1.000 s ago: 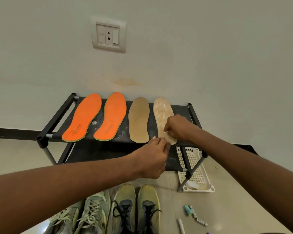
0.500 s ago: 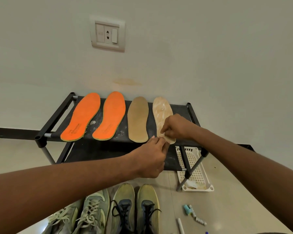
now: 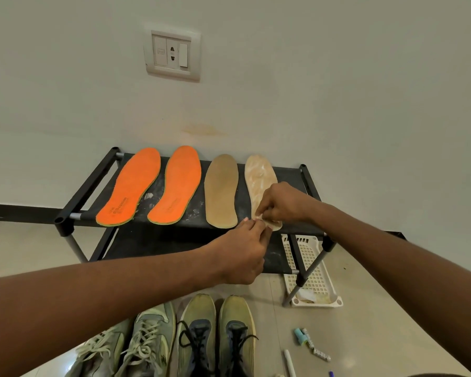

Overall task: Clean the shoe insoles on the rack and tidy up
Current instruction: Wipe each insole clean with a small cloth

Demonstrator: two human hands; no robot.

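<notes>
rack [image 3: 93,183]: black two-shelf frame against the wall; four insoles lie side by side on its top shelf, toes toward the wall, heels toward me.
pale insole [image 3: 259,175]: far right of the row, mottled and smeared-looking; this is the one i'm working on. its long axis runs from me to the wall, leaning slightly left at the toe.
key relation: the heel end of the pale insole sits right at my fingertips, at the shelf's near edge; the rest of it stretches away from the hands, so any peel or wipe has to travel away from me along its length.
right hand [image 3: 283,202]: nearer hand, resting over the heel half of the insole, wrist coming in from the right, knuckles up; fingers curled, pinching a small whitish scrap or film at the heel. i can't tell whether it is a wipe or a layer of the insole.
left hand [image 3: 242,254]: reaches in from lower left across the shelf's front edge; fingers bunched together, tips meeting the same scrap beside the right hand's.
tan insole [image 3: 220,190]: just left of the pale one, not touching it, untouched by either hand.
orange insoles [image 3: 174,183]: the left pair, well clear of both hands.
shoes [image 3: 196,336]: on the floor below my arms.
white basket [image 3: 313,270]: on the floor under the rack's right end.
</notes>
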